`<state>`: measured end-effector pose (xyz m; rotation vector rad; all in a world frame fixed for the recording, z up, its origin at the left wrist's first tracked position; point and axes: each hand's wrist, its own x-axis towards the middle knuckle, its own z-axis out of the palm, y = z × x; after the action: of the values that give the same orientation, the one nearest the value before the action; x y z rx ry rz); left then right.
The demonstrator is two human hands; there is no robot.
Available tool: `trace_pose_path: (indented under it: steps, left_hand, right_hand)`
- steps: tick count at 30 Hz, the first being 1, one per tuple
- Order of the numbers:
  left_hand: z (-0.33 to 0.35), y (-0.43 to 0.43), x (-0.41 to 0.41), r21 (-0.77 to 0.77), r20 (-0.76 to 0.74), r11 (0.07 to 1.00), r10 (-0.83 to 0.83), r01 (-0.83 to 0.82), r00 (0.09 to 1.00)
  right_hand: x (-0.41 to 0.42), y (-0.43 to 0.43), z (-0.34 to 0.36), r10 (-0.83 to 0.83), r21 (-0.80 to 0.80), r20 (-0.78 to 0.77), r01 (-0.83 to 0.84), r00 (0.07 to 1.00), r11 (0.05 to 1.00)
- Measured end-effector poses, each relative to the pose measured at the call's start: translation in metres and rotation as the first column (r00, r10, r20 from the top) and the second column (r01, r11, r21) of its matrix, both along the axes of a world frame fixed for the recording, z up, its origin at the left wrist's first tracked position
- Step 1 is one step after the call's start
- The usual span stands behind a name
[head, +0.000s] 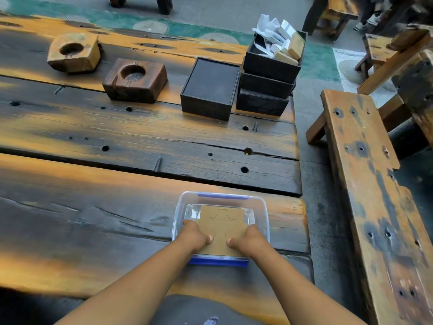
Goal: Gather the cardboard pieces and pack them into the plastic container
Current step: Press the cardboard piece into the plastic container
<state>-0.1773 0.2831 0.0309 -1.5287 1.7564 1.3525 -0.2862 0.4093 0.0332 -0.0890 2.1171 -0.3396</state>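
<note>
A clear plastic container (262, 207) with blue clips sits near the table's front right corner. A brown cardboard piece (222, 224) with pencil curves on it lies over the container's opening, its far end dipping inside. My left hand (194, 235) grips the cardboard's near left edge, thumb on top. My right hand (248, 240) grips its near right edge the same way. Whether more pieces lie beneath it is hidden.
On the scorched wooden table (117, 184) stand two wooden blocks with round hollows (73, 52) (134, 79), a black box (209, 87), and a stack of black trays (267, 83) holding paper and small blocks. A wooden bench (365, 184) runs along the right.
</note>
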Motion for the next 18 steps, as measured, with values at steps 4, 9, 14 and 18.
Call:
trace_pose_path:
  steps: [4, 9, 14, 18]
  left_hand:
    - [0.0, -0.003, 0.003, 0.044, -0.079, 0.999, 0.031, -0.028, 0.996]
    - [0.006, -0.01, 0.006, -0.095, -0.122, 0.982, -0.174, 0.163, 0.977]
    - [0.024, -0.022, -0.009, -0.112, 0.005, 0.913, -0.395, 0.393, 0.919]
    - [0.03, -0.029, -0.019, 0.029, 0.122, 0.884, -0.467, 0.467, 0.876]
  right_hand:
    - [-0.003, 0.007, 0.003, -0.013, -0.106, 0.044, 0.018, 0.999, 0.994]
    - [-0.002, 0.009, 0.008, 0.099, -0.093, -0.008, -0.099, 0.995, 0.991]
    - [-0.014, -0.004, 0.008, 0.26, -0.017, -0.06, -0.261, 0.964, 0.965]
    - [-0.031, -0.014, 0.014, 0.334, 0.082, 0.072, -0.339, 0.94, 0.937]
